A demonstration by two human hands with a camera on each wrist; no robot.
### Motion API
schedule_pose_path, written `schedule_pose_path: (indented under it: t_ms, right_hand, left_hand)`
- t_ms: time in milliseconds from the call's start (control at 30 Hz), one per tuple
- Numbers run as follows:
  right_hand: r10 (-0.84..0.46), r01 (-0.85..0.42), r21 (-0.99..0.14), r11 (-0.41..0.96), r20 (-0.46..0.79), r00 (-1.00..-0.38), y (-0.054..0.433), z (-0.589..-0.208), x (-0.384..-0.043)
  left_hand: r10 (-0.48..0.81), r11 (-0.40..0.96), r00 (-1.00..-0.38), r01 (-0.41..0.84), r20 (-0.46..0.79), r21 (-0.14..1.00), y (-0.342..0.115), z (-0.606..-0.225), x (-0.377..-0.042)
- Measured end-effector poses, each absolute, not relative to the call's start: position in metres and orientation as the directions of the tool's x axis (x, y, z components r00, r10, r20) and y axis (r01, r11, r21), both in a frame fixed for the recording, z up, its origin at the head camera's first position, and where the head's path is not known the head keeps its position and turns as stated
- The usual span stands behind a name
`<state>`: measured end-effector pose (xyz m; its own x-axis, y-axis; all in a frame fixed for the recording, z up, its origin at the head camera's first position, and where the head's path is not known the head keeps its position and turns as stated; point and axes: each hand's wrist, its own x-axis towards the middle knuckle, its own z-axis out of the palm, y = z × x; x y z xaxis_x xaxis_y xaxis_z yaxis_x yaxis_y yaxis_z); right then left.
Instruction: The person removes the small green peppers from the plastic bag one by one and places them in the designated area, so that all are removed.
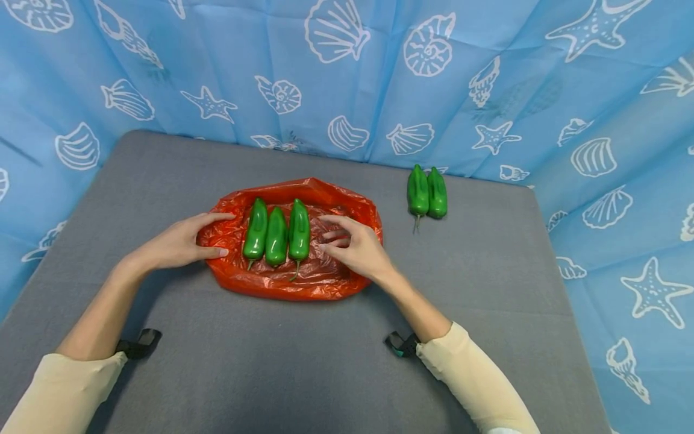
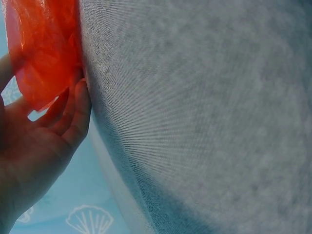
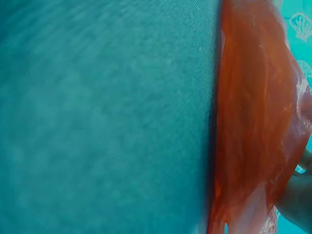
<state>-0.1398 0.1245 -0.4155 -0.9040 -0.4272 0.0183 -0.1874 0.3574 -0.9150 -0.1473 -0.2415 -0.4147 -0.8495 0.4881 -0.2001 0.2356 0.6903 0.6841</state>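
Observation:
A red plastic bag (image 1: 293,292) lies spread open on the grey table, its rim folded out around it. Three green peppers (image 1: 276,238) lie side by side inside, two with thin stems toward me. My left hand (image 1: 181,241) holds the bag's left end, thumb and fingers around the red plastic (image 2: 46,53). Over the right part of the bag is my right hand (image 1: 358,247), its fingers loosely bent and apart, with nothing between them. Its fingertips are a little right of the nearest pepper. The bag's side (image 3: 258,112) hides most of this hand in the right wrist view.
Two more green peppers (image 1: 427,193) lie together near the back edge of the grey table (image 1: 488,271), right of the bag. A blue curtain (image 1: 379,78) with white shell prints hangs behind and beside the table. Dark straps (image 1: 140,343) circle both wrists.

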Motion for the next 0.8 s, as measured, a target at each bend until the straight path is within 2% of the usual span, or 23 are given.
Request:
schedule_pose_path:
  t_ms: [800]
  right_hand:
    - [-0.525, -0.259, -0.794, 0.549, -0.087, -0.847, 0.097, -0.423, -0.152]
  left_hand:
    - [0.478, 0.692, -0.852, 0.216, -0.213, 0.689, -0.24, -0.415, -0.149]
